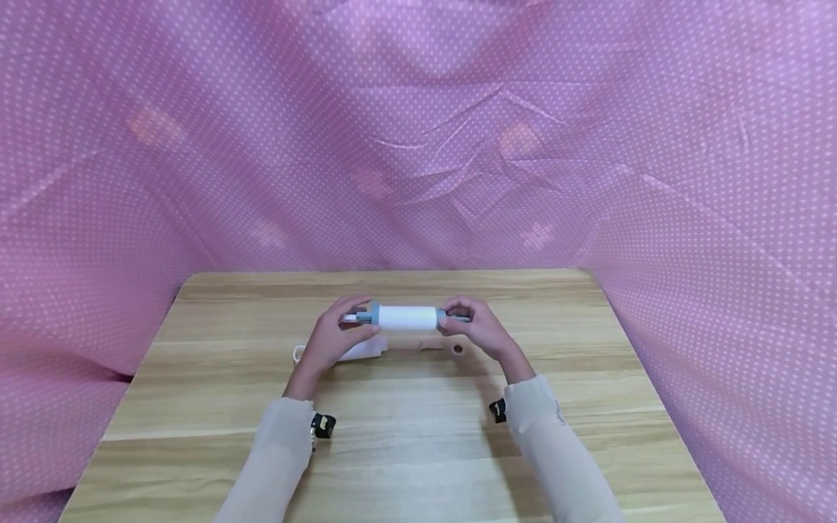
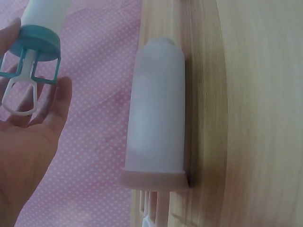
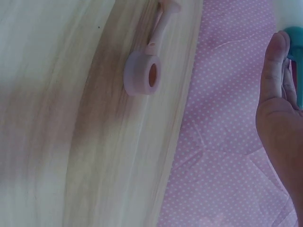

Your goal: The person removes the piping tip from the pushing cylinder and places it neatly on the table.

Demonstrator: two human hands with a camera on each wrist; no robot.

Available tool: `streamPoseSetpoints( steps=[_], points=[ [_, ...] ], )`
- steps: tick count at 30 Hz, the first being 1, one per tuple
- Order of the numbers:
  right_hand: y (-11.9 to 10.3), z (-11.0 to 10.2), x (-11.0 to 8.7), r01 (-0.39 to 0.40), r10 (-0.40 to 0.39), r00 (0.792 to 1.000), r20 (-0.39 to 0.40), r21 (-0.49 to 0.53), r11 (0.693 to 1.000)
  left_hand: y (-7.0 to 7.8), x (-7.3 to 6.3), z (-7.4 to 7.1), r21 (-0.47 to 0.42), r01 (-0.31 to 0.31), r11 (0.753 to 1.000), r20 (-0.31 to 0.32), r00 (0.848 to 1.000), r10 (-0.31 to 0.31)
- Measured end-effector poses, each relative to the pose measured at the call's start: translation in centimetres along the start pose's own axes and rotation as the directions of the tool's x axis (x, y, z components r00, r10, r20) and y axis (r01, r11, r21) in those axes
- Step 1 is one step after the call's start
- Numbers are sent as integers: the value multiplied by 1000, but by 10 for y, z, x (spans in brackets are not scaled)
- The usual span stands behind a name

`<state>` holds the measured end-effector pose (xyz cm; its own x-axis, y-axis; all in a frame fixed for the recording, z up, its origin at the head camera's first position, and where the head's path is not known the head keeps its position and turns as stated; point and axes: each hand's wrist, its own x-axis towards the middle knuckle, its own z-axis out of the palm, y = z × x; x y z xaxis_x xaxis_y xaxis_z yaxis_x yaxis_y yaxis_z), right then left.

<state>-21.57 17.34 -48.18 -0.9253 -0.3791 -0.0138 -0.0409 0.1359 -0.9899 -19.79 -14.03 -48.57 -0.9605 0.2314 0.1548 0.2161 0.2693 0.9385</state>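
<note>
Class: makeshift curtained booth, likely recording set-up. Enclosure: pink polka-dot cloth (image 1: pixel 418 145), draped across far, left and right sides, creased, scattered flower motifs. Surface: pale wood-grain tabletop (image 1: pixel 405 450), rounded far corners. Equipment: black wrist-worn units (image 1: pixel 325 426), one per arm. Wider premises: hidden behind cloth; home, office or lab indeterminable.

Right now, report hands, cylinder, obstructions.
Left hand, right hand: gripping opposite ends. White cylinder: held above table. Pale tube rests on table; no obstruction visible.
</note>
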Motion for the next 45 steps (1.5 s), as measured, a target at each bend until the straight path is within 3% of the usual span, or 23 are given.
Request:
streamPoseSetpoints(
  steps=[5,16,27,34,39,45],
  points=[
    [-7,-1,-9,19,-19,1000,16,-25,999,3,-5,1,-76,18,997,36,999,-15],
    [-17,2,-18,44,-42,998,35,-48,998,11,-16,-2,-110,47,993,63,997,-41],
    [-20,5,-20,101,-99,993,69,-34,994,19,-25,-3,-120,-33,992,36,999,38],
    [-28,9,-21,94,-87,994,68,-106,990,24,-25,-4,-123,-30,992,34,999,34],
    [-28,10,-21,112,-109,993,42,-72,991,24,-23,-3,-109,-35,993,44,998,40],
    [-26,12,-20,155,-155,988,24,-40,987,22,-22,-2,-116,-106,988,34,993,111]
  ],
)
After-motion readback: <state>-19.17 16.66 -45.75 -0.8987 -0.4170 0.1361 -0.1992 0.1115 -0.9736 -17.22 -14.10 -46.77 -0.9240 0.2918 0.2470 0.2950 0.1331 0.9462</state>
